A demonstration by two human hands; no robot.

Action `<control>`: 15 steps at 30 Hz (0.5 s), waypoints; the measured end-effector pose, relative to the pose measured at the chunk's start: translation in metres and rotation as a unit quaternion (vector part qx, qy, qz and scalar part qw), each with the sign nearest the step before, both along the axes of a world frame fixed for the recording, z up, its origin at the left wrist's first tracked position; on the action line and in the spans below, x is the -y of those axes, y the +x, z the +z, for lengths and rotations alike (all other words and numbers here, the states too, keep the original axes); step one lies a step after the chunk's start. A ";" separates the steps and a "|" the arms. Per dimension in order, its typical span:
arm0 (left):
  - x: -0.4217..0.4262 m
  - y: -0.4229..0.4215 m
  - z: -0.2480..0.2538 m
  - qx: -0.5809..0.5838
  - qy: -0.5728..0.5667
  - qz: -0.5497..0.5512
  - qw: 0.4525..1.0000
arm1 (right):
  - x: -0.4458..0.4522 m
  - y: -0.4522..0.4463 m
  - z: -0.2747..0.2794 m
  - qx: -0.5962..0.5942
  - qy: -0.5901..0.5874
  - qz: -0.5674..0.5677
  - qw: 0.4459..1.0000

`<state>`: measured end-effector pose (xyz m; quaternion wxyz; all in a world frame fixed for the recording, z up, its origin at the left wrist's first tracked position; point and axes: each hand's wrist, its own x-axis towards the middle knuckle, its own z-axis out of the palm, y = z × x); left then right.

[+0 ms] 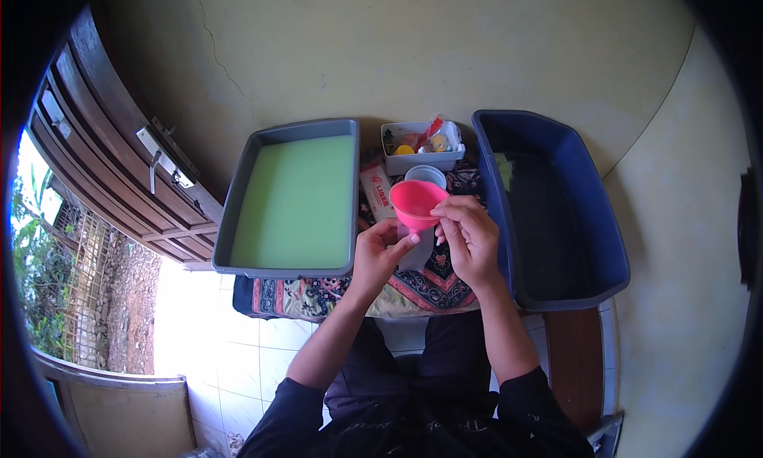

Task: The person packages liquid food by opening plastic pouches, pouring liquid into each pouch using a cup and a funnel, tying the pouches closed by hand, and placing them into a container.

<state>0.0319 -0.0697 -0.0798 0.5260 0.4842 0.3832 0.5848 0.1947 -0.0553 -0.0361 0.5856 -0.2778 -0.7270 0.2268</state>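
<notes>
Both hands hold a pink funnel [417, 200] above the patterned cloth [433, 283]. My left hand [383, 255] is closed on its lower part, with the thumb near the spout. The fingers of my right hand [469, 234] pinch the funnel's rim on the right side. Just behind the funnel stands a round, pale plastic container [426, 173], partly covered by it. Below the funnel, between my hands, a whitish translucent object [416, 257] shows in part; I cannot make out what it is.
A grey tray [355, 196] of pale green liquid lies left, a dark blue tub [556, 220] with a green piece inside lies right. Behind are a white basket [425, 162] of small items and a white and red packet [377, 189]. An open door [119, 140] stands at left.
</notes>
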 end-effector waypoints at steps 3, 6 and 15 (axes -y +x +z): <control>-0.001 -0.001 -0.002 -0.024 0.002 -0.014 1.000 | 0.001 -0.001 0.000 0.014 0.007 -0.013 1.000; -0.003 -0.003 -0.004 -0.027 -0.008 -0.011 1.000 | -0.002 -0.001 -0.004 0.033 0.032 0.000 0.999; -0.003 -0.014 0.018 -0.034 0.007 0.053 0.998 | -0.079 0.005 -0.073 -0.213 -0.393 -0.074 0.892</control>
